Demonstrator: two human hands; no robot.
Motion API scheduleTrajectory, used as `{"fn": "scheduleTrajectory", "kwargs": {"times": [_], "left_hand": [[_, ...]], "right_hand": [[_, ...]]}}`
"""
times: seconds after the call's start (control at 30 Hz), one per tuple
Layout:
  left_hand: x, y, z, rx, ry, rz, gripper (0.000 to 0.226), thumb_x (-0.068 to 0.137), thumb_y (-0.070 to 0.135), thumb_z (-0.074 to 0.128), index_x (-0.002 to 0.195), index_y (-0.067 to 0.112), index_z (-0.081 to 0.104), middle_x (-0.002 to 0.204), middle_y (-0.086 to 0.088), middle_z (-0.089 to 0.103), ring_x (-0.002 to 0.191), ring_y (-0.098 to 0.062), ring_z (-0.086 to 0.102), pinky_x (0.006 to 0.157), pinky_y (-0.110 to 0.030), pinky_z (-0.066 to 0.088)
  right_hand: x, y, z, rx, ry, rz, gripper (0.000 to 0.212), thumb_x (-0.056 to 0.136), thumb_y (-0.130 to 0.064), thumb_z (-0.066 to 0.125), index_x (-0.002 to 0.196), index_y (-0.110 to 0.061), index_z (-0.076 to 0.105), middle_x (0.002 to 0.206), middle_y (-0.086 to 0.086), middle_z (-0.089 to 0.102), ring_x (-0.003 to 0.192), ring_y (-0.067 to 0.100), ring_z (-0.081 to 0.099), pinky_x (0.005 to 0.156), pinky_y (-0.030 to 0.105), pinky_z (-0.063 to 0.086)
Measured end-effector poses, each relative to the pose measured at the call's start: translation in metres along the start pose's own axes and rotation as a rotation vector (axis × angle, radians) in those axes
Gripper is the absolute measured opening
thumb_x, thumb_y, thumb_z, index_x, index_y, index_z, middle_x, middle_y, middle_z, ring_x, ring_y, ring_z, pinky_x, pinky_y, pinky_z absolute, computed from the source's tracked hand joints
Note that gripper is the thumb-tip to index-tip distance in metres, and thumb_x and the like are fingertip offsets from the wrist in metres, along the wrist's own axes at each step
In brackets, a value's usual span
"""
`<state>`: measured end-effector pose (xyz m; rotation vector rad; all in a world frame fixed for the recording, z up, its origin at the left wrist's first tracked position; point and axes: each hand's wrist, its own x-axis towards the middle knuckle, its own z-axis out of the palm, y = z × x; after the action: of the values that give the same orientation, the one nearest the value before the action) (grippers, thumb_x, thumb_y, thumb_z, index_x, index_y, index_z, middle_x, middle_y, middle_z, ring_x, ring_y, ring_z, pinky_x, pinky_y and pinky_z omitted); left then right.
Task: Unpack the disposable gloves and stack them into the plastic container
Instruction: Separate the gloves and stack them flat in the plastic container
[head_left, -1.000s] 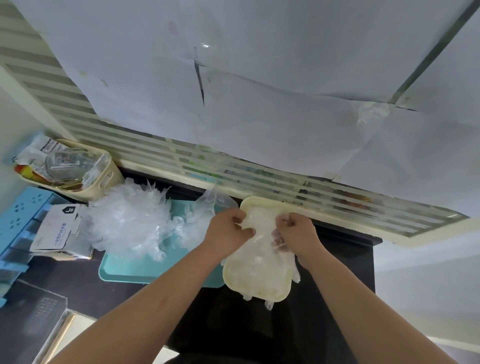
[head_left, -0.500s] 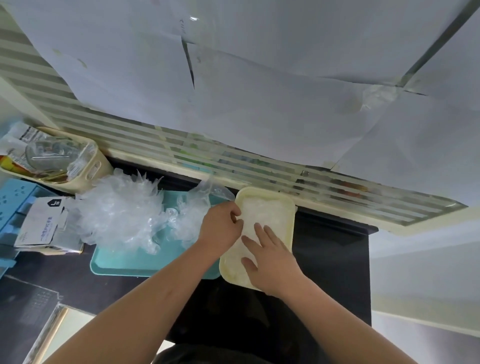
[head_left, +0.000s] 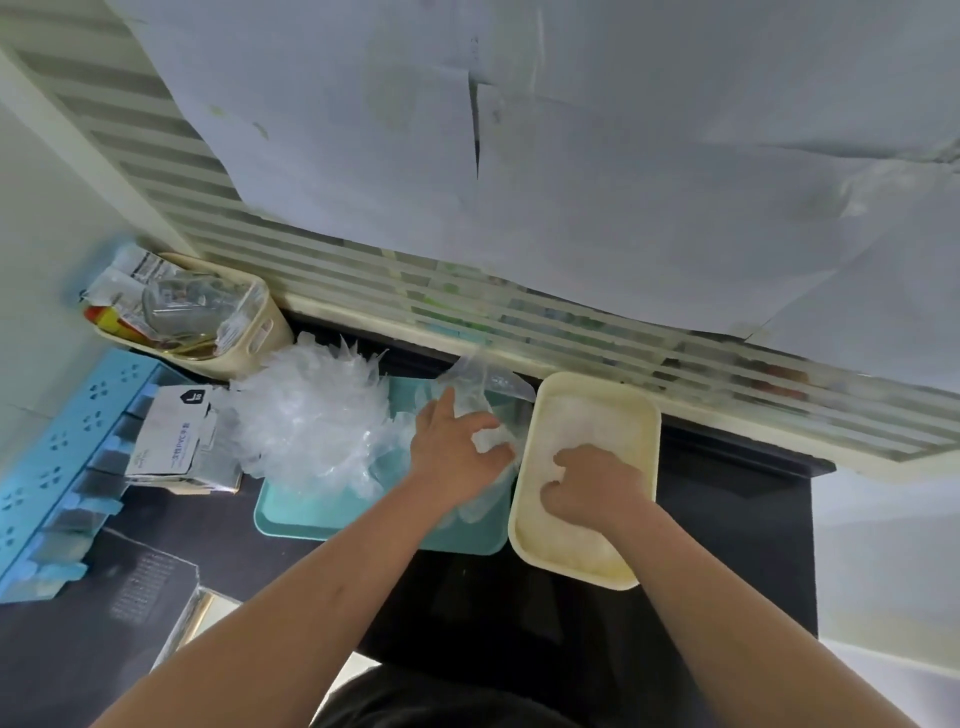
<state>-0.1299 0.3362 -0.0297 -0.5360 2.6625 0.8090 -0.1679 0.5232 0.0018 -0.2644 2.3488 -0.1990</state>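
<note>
Right hand, fingers curled, grips the stacked gloves in the plastic container at the desk's right edge; left hand clutches a glove wad over the teal tray; withdrawing might drag clinging film out.

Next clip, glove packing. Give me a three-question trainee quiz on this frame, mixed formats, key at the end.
1. True or false: the right hand presses on gloves inside the cream container.
2. Fill in: the teal tray lies to the container's ____ side.
3. The left hand grips: A crumpled clear plastic; B the container's rim; C the tray's edge.
Key: 1 true; 2 left; 3 A.
</note>
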Motion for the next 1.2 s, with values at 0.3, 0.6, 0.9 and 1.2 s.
{"fn": "scheduleTrajectory", "kwargs": {"times": [0.3, 0.6, 0.9, 1.2], "left_hand": [[0.024, -0.037, 0.009, -0.138, -0.208, -0.002, 0.079, 0.094, 0.049, 0.062, 0.161, 0.019, 0.031, 0.166, 0.002, 0.030, 0.142, -0.025, 0.042, 0.099, -0.039, 0.056], [-0.009, -0.090, -0.006, -0.115, -0.313, 0.029, 0.055, 0.092, 0.039, 0.065, 0.141, 0.017, 0.055, 0.145, 0.002, 0.055, 0.125, -0.018, 0.056, 0.099, -0.026, 0.045], [-0.021, -0.136, -0.030, -0.189, -0.158, 0.032, 0.038, 0.098, 0.027, 0.064, 0.135, 0.021, 0.065, 0.133, 0.010, 0.057, 0.122, -0.009, 0.054, 0.098, -0.016, 0.034], [-0.017, -0.129, -0.019, -0.375, -0.163, -0.107, 0.036, 0.094, 0.027, 0.068, 0.130, 0.026, 0.064, 0.125, 0.009, 0.060, 0.107, -0.008, 0.059, 0.094, -0.022, 0.045]], "right_hand": [[-0.023, -0.037, -0.004, 0.484, 0.385, -0.111, 0.035, 0.099, -0.017, 0.054, 0.129, -0.027, 0.071, 0.131, -0.010, 0.066, 0.120, 0.014, 0.062, 0.103, 0.034, 0.052], [0.020, -0.097, 0.011, 0.757, 0.108, -0.041, 0.054, 0.097, -0.019, 0.057, 0.150, -0.024, 0.051, 0.154, -0.009, 0.029, 0.120, 0.025, 0.060, 0.100, 0.042, 0.060], [0.069, -0.114, 0.030, 0.924, 0.112, 0.125, 0.032, 0.090, -0.007, 0.067, 0.118, 0.009, 0.067, 0.093, 0.012, 0.061, 0.081, 0.027, 0.061, 0.079, 0.042, 0.060], [0.054, -0.116, 0.085, 0.506, -0.043, 0.066, 0.049, 0.100, -0.029, 0.066, 0.146, -0.017, 0.054, 0.146, 0.010, 0.054, 0.126, 0.027, 0.059, 0.104, 0.036, 0.049]]}}
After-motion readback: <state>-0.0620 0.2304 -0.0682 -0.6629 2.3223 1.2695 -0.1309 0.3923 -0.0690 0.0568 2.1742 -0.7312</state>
